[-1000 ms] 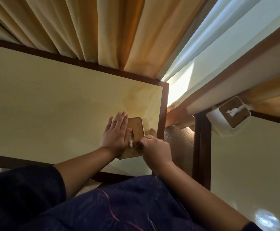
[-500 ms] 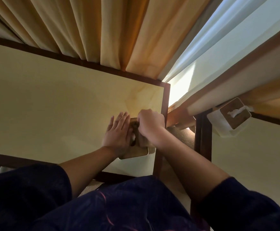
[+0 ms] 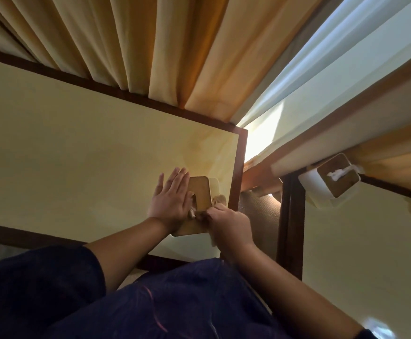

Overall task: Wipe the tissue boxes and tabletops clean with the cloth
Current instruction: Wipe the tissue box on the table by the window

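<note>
white tissue box [image 3: 200, 192], wooden lid, tissue poking out

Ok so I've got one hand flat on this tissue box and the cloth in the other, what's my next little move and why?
Probably sweep the cloth away from you across the wooden lid. Your right hand sits at the near edge of the tissue box, so the far half of the lid lies bare ahead of it, and your left hand rests flat on the left side, steadying it.
</note>
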`<state>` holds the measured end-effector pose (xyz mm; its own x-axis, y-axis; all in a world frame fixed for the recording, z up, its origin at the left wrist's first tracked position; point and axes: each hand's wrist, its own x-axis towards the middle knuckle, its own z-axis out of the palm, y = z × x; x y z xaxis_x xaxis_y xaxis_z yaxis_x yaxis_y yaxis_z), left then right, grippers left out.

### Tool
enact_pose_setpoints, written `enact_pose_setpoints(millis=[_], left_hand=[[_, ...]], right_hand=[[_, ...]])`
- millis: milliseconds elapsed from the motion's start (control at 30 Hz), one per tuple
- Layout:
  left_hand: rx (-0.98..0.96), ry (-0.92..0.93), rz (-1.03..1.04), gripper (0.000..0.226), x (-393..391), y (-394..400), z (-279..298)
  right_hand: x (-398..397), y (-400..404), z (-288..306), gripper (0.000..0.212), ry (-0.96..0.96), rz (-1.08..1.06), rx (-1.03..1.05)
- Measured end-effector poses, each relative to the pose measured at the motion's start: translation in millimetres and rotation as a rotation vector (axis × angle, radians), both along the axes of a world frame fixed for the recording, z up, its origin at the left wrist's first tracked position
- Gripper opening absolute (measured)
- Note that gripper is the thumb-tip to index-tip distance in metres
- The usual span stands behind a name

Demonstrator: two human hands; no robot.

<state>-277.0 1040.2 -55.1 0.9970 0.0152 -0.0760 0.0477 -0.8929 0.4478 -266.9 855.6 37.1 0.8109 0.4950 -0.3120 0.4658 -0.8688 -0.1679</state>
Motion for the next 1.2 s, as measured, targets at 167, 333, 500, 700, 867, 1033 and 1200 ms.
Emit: enact_pose_setpoints(millis=[167, 333, 500, 700, 867, 1033, 1200], left_hand=[[0.009, 0.001, 0.001, 0.069, 1, 0, 1], [0.038, 0.001, -0.016, 0.070, 3, 1, -1], [0.047, 0.066, -0.024, 0.077, 0, -2, 8], [0.043, 0.062, -0.022, 0.075, -1, 0, 11], [0.043, 0.068, -0.016, 0.077, 2, 0, 4], [0.017, 0.013, -0.005, 0.073, 1, 0, 1], [0.015, -0.036, 0.004, 0.069, 1, -1, -2]], right_hand=[[-4, -4, 7, 0.018, 0.125, 0.010, -0.055], [27, 21, 12, 0.012, 0.169, -0.024, -0.170], [63, 51, 18, 0.011, 0.016, -0.077, -0.168], [90, 64, 5, 0.018, -0.031, -0.160, -0.081], [50, 35, -17, 0.020, -0.066, -0.123, 0.096], [-1, 2, -16, 0.010, -0.077, -0.074, 0.125], [-16, -7, 1, 0.015, 0.060, -0.034, 0.015]])
